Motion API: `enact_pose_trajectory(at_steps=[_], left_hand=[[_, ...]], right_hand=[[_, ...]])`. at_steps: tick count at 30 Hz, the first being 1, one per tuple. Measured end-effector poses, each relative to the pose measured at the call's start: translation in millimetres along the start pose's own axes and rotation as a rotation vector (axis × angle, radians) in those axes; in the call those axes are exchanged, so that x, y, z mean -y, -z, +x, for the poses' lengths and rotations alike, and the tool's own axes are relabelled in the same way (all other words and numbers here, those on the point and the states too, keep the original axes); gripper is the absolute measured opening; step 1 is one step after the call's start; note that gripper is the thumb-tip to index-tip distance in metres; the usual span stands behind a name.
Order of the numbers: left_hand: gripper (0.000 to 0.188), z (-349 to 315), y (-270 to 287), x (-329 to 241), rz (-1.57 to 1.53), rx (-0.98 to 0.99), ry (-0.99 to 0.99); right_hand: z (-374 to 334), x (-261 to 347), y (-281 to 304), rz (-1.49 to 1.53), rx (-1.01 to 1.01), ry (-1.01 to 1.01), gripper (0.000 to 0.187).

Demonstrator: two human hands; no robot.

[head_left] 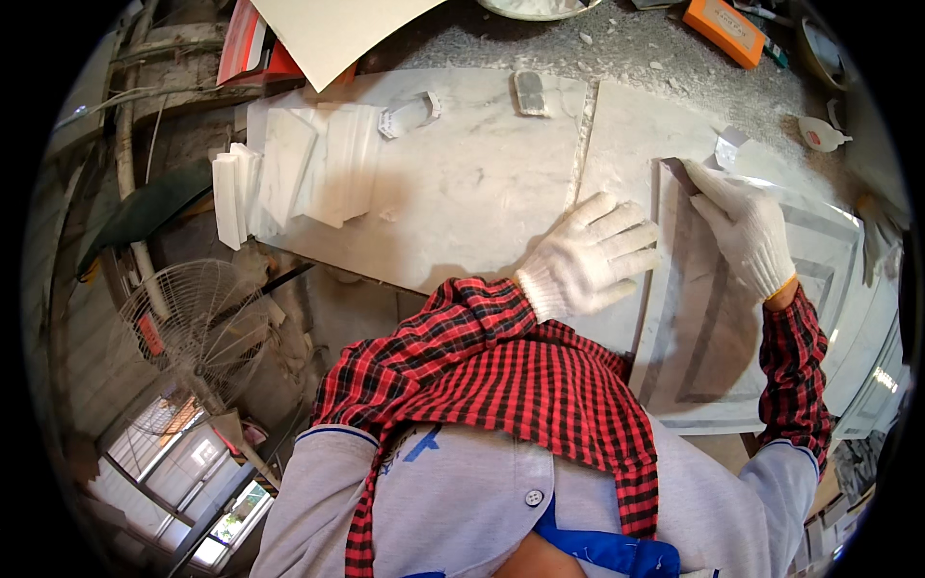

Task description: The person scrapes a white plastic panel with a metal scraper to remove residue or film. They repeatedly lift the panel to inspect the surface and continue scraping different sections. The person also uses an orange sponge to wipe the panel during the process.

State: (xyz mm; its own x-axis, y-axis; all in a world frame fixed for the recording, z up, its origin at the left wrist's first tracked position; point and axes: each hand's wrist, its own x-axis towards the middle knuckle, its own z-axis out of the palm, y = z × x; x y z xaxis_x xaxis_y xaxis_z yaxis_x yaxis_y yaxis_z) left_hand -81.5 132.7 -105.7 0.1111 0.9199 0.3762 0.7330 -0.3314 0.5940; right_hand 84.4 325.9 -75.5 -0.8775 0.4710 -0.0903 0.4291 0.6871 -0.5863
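Observation:
My left hand [593, 255], in a white knitted glove, lies flat with its fingers apart on the pale marble slab, close to the left edge of a framed panel. The panel [658, 347] is marble with darker grey bands set in as nested rectangles. At its far left corner, my right hand [747, 226], gloved too, has its fingers closed on a thin dark brown piece [677, 173] that looks like folded sandpaper. The fingers partly hide it. A crumpled silvery scrap [729, 146] lies just beyond that hand.
Stacked white marble strips [328, 164] lie at the slab's left end. A grey block [529, 93] sits near its far edge. Behind are an orange box [725, 32], a cream sheet [337, 29] and a small white bottle [821, 134]. A wire-caged fan [198, 337] stands at the left.

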Motion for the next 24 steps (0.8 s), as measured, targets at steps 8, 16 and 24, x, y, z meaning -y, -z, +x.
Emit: enact_pose_trajectory(at_steps=[8,16,24], left_hand=[[0.043,-12.9,0.3,-2.3,0.038,0.021,0.006],[0.042,-19.5,-0.1,-2.9,0.025,-0.007,-0.004],[0.038,-28.5,-5.5,-0.4,0.022,0.006,0.011]], right_hand=[[2.8,1.7,6.3,0.132,0.111,-0.170,0.039],[-12.6,19.0,0.5,-0.021,-0.058,0.127,0.041],[-56.4,57.6,-45.1,0.131,-0.331,-0.199,0.039]])
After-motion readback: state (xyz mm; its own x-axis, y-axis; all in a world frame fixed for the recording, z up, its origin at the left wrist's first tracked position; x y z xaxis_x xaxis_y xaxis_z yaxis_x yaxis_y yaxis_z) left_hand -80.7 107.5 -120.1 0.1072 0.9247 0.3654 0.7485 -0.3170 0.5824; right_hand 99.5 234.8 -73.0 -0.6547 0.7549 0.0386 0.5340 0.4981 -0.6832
